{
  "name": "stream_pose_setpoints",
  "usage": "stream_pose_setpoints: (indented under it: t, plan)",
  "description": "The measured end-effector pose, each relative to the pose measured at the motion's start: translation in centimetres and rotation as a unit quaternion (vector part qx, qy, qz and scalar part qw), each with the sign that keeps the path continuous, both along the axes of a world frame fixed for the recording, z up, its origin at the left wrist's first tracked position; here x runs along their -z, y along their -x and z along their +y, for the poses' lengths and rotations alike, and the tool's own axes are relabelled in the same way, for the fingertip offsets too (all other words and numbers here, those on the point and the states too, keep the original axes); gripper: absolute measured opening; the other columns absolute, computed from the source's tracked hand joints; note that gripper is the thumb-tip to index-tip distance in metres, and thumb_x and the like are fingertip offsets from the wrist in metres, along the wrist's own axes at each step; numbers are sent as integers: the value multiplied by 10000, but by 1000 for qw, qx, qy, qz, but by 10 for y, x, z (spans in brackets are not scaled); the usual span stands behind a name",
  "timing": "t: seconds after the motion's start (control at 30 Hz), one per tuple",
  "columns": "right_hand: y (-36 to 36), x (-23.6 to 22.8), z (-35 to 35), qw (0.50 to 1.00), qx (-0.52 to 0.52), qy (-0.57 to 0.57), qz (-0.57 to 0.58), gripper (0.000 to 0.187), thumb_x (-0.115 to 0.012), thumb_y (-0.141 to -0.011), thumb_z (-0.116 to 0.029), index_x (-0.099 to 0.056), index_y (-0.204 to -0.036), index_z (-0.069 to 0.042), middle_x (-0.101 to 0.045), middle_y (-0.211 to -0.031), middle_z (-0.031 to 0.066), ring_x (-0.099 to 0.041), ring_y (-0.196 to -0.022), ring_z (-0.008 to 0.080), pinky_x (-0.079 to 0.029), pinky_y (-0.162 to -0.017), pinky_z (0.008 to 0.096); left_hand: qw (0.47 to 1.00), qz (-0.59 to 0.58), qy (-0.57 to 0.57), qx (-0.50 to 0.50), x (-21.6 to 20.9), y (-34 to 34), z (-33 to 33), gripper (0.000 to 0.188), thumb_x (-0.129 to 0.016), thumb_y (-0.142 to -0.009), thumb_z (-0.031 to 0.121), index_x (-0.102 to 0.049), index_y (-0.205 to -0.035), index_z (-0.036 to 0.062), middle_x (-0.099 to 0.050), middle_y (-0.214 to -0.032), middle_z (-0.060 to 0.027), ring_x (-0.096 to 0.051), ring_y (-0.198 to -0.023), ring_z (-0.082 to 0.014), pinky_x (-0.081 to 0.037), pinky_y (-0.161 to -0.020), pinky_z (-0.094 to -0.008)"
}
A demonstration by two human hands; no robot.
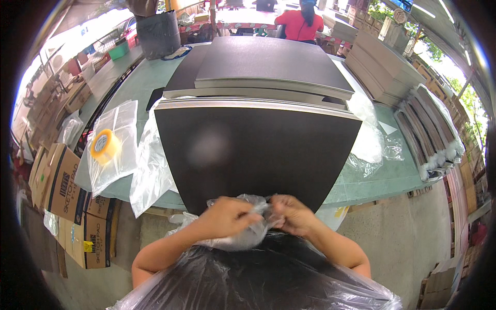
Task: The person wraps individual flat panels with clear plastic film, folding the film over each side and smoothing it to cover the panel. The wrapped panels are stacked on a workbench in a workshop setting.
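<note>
So nearest me, a loose sheet of clear plastic (248,281) is draping over something dark, and just beyond it I'm holding a bunched wad of clear plastic film (240,238), right in front of the near edge of a black board (258,155). My left hand (227,217) is grasping the wad, thumb and fingers closing around it; my right hand (292,213) seems to be pinching its right end, though blur is hiding the exact fingertips. Both forearms are angling inward, elbows out wide, hands nearly meeting. I'm guessing this film is super light, floppy, kinda slippery and easy to tear, so I'd be taking it by a gathered fold, not one thin edge. The board is looking stiff and scuff-prone. Farther left, a yellow tape roll (105,147) is lying on clear bags (121,126); at the far side, more dark boards (274,62) are lying stacked.
</note>
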State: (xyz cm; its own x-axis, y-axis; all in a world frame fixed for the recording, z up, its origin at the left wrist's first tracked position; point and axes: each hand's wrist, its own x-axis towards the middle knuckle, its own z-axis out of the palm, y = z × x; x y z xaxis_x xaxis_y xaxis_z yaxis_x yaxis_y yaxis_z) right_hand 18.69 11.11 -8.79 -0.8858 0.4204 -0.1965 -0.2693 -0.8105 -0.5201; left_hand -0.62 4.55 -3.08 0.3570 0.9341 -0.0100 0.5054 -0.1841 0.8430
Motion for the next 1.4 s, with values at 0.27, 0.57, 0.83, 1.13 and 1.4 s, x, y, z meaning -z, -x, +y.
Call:
stream_pose_setpoints:
  t: [0.27,0.57,0.83,1.13,1.4]
  plan:
    - [-5,-16,1,979,73,-178,-64,173,-586,-784,-168,-564,-870,-20,-590,-782,55,-557,-683,122,-454,-623,243,999,-42,-13,-2,13,12,4,228,-548,-768,215,-546,-729,-10,-496,-578,-114,-474,-534,-144,-382,-508,-292]
    - [-114,-22,26,901,429,-53,16,64,-527,-812,-99,-524,-796,-37,-528,-683,9,-521,-640,104,-449,-583,225,790,-122,242,-550,260,238,-196,199,-561,-752,196,-589,-843,22,-508,-591,-13,-461,-511,-105,-367,-457,-238]
    - [-70,-35,11,944,170,-223,-173,146,-590,-766,-110,-537,-819,15,-575,-751,81,-562,-652,139,-482,-597,270,687,-51,-255,-679,98,239,-131,90,-489,-664,-17,-444,-710,45,-441,-657,-10,-424,-583,-83,-371,-503,-219]
    - [-31,-109,-3,774,253,-577,-59,412,-683,-691,-238,-497,-966,6,-565,-896,112,-549,-820,171,-448,-709,276,966,-55,198,159,6,-30,-25,249,-576,-733,194,-518,-911,29,-556,-840,-66,-535,-779,-172,-416,-714,-298]
    - [-17,-80,22,939,182,-275,-97,335,-539,-800,-346,-570,-771,-14,-588,-837,111,-585,-742,197,-475,-641,326,986,-142,89,-9,-14,9,-8,217,-542,-809,234,-568,-798,19,-549,-729,-5,-481,-707,-65,-393,-656,-227]
